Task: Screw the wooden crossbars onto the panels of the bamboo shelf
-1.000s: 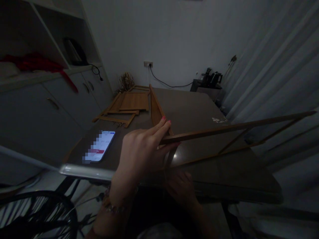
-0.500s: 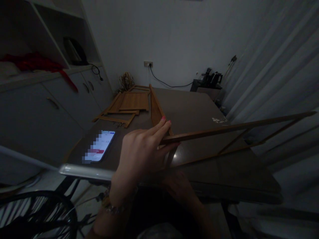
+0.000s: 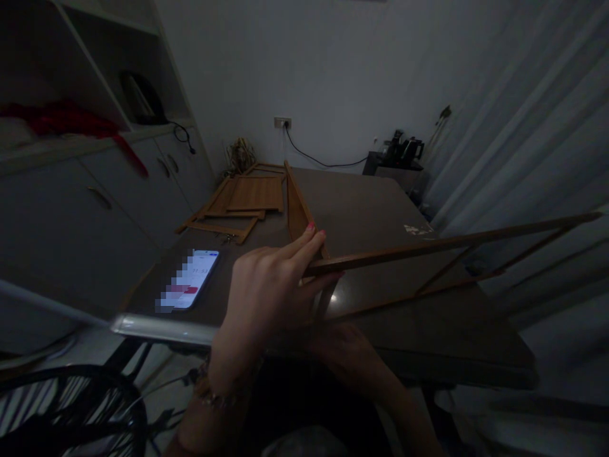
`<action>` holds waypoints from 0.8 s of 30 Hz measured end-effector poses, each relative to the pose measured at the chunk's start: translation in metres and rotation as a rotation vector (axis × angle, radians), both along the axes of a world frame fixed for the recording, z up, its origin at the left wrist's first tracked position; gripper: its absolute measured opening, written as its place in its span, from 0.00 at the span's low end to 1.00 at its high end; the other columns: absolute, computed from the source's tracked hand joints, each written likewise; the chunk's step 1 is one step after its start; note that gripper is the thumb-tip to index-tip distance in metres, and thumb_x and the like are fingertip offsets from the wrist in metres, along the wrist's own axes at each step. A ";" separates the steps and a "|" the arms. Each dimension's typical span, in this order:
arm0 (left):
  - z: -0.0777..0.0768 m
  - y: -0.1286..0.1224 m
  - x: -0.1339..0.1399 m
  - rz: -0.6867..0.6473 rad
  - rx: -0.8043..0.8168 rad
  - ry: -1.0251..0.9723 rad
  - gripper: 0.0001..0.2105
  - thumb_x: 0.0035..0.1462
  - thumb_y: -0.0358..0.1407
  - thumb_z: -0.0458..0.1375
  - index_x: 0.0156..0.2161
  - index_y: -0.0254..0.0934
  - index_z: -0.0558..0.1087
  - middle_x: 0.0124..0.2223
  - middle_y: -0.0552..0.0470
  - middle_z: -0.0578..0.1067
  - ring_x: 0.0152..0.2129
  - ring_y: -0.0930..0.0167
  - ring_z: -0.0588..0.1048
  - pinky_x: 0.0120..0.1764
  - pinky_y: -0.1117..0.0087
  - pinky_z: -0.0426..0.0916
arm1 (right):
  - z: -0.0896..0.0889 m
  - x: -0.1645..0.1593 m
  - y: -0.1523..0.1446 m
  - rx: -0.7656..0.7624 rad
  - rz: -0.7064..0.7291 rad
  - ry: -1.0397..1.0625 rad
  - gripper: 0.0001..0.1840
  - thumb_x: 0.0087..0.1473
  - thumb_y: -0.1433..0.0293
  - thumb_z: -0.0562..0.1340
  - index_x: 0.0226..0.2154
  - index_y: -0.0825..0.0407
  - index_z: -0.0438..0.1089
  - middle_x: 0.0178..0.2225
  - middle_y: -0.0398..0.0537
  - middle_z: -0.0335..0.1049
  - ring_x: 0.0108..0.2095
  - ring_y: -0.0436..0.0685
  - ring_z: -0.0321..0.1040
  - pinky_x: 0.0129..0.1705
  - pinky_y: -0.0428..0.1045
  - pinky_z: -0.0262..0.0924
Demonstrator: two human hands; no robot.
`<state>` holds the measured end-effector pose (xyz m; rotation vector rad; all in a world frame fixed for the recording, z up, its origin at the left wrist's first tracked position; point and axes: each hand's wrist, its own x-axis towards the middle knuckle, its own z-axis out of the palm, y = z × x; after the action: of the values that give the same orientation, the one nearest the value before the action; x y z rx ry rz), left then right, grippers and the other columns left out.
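Note:
My left hand (image 3: 271, 282) is closed around the corner where a wooden frame (image 3: 404, 254) meets an upright wooden panel (image 3: 297, 209). Its fingers lie over the top edges, with the thumb side under the frame's bar. The panel runs away from me along the table, while the frame stands on edge and stretches to the right. Below and behind the left wrist is my right hand (image 3: 349, 352), low at the table's front edge near the same corner. Its fingertips are hidden and dim, so whether they grip anything does not show.
On the table (image 3: 352, 197), flat wooden panels and frames (image 3: 254, 193) lie at the back left, with small metal hardware (image 3: 228, 239) near them. A lit phone (image 3: 193, 279) rests at the left front. A black fan (image 3: 71, 406) stands below left; a curtain (image 3: 533, 127) hangs right.
My right hand has moved up slightly, closer to the lower part of the corner. The left hand, frame and panel stay almost where they were.

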<state>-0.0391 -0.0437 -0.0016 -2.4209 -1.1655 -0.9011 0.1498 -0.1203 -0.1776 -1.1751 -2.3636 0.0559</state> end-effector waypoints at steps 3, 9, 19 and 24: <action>0.000 0.000 0.000 0.002 0.004 0.006 0.23 0.55 0.48 0.62 0.54 0.41 0.73 0.49 0.48 0.79 0.30 0.62 0.81 0.27 0.67 0.70 | -0.003 0.000 0.002 0.029 0.003 0.003 0.15 0.61 0.67 0.60 0.49 0.36 0.71 0.43 0.39 0.78 0.42 0.54 0.69 0.46 0.51 0.64; 0.001 0.000 0.000 0.012 -0.007 0.013 0.23 0.55 0.48 0.61 0.54 0.42 0.73 0.48 0.48 0.80 0.30 0.61 0.81 0.27 0.65 0.70 | -0.005 0.001 0.007 0.038 0.024 -0.013 0.10 0.60 0.65 0.61 0.44 0.37 0.73 0.40 0.39 0.77 0.40 0.54 0.68 0.44 0.51 0.64; 0.000 0.000 0.000 0.000 -0.003 0.017 0.23 0.56 0.48 0.61 0.54 0.41 0.73 0.48 0.47 0.80 0.30 0.62 0.81 0.26 0.66 0.70 | -0.025 0.000 0.017 0.025 0.061 -0.018 0.06 0.60 0.63 0.61 0.36 0.40 0.75 0.34 0.40 0.76 0.38 0.55 0.69 0.43 0.52 0.65; 0.000 0.000 -0.001 -0.002 0.017 0.006 0.23 0.55 0.49 0.62 0.54 0.41 0.73 0.47 0.49 0.80 0.29 0.62 0.81 0.26 0.66 0.69 | -0.035 0.001 0.021 0.014 0.082 -0.031 0.07 0.62 0.64 0.59 0.36 0.41 0.75 0.35 0.40 0.76 0.38 0.53 0.69 0.44 0.50 0.65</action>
<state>-0.0402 -0.0437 -0.0020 -2.4097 -1.1486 -0.8995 0.1507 -0.0997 -0.2121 -1.0800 -2.4344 0.0492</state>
